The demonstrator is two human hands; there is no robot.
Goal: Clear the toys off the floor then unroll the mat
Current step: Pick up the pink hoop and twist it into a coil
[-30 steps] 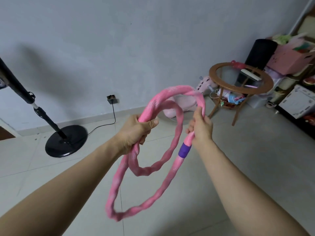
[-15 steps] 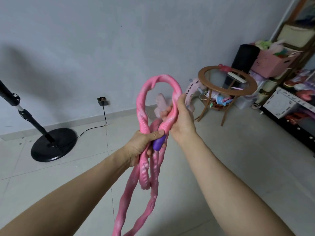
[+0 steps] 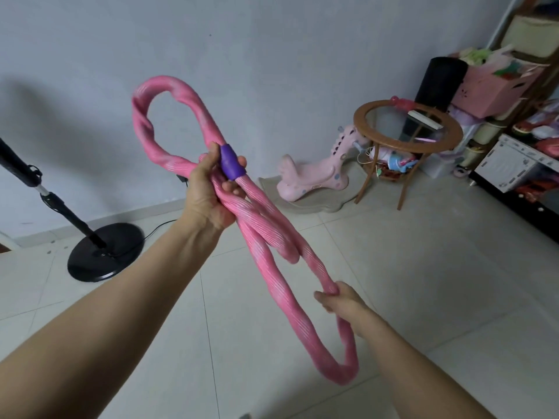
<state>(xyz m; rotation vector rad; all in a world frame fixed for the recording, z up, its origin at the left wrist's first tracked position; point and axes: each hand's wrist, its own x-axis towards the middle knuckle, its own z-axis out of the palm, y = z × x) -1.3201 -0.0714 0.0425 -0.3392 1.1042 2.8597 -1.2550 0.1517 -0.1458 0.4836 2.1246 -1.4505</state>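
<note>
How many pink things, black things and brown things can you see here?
Pink: 3 (foam hoop, ride-on toy, box)
Black: 2 (fan stand, cylinder)
Brown: 1 (round table)
Total: 6

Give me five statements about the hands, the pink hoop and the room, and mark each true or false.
1. The left hand grips the pink hoop at its purple joint. True.
2. The right hand hangs free. False: it holds a lower strand of the hoop.
3. The hoop lies flat on the floor. False: it is held in the air, folded into loops.
4. A pink ride-on toy stands beside the round table. True.
5. The fan base is white. False: black.
</note>
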